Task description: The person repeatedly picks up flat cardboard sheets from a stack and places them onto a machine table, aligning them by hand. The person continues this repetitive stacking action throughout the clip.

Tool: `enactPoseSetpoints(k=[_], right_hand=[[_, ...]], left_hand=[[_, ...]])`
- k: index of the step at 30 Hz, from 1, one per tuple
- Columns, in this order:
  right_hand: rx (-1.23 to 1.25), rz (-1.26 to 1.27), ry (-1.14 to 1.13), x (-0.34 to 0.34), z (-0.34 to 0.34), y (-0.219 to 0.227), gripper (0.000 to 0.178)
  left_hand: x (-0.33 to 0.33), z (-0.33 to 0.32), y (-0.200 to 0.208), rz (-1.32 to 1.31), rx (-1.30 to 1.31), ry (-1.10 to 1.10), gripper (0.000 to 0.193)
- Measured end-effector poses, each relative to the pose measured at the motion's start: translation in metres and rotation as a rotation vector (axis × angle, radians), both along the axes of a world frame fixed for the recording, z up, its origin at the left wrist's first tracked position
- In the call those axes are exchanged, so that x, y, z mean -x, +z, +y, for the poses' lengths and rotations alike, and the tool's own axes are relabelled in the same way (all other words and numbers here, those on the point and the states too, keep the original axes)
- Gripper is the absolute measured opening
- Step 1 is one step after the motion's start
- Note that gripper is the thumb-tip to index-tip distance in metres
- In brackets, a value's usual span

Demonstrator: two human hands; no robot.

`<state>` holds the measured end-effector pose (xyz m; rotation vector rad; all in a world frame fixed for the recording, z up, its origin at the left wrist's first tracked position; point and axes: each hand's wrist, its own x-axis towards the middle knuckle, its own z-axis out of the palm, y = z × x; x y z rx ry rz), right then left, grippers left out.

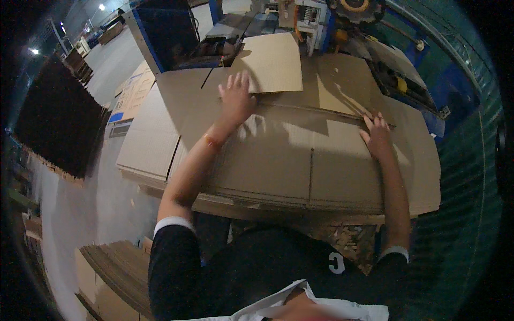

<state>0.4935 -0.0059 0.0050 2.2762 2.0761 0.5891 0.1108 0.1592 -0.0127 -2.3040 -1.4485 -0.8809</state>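
Note:
A wide slotted cardboard sheet (257, 155) tops a stack in front of me. Beyond its middle lies another cardboard sheet (308, 100), its near edge running between my hands, with a pale raised panel (276, 61) at the back. My left hand (238, 100) rests with fingers stretched out at the left end of that edge, beside the pale panel. At the right end, my right hand (378, 136) touches the same edge with its fingertips, thumb apart from the fingers. The undersides of both hands are hidden.
A machine with blue side frames (160, 37) and a dark round wheel (357, 6) stands just beyond the stack. Tall dark cardboard piles (59, 115) stand at the left, and more stacked sheets (115, 278) at the lower left. Green ribbed sheeting (460, 214) borders the right.

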Motion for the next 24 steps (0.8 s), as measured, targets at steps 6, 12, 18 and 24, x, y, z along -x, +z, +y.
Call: enactPoseSetpoints(k=[6,12,18,24], right_hand=[[-0.198,0.482,-0.367,-0.039,-0.159,-0.019,0.057],[-0.345,0.523,-0.691,-0.073,-0.225,-0.073,0.058],[-0.684,0.736,-0.493,-0.114,-0.206,-0.090,0.059],[-1.498,1.105,-0.018,-0.107,-0.191,-0.087,0.048]], left_hand=[[0.147,-0.104,-0.001,-0.730,0.049,0.354,0.065],[0.206,-0.142,-0.028,-0.500,0.261,0.947,0.077],[0.208,-0.131,-0.009,-0.917,-0.129,0.646,0.071],[0.242,-0.115,0.046,-1.371,-0.536,-0.014,0.052]])
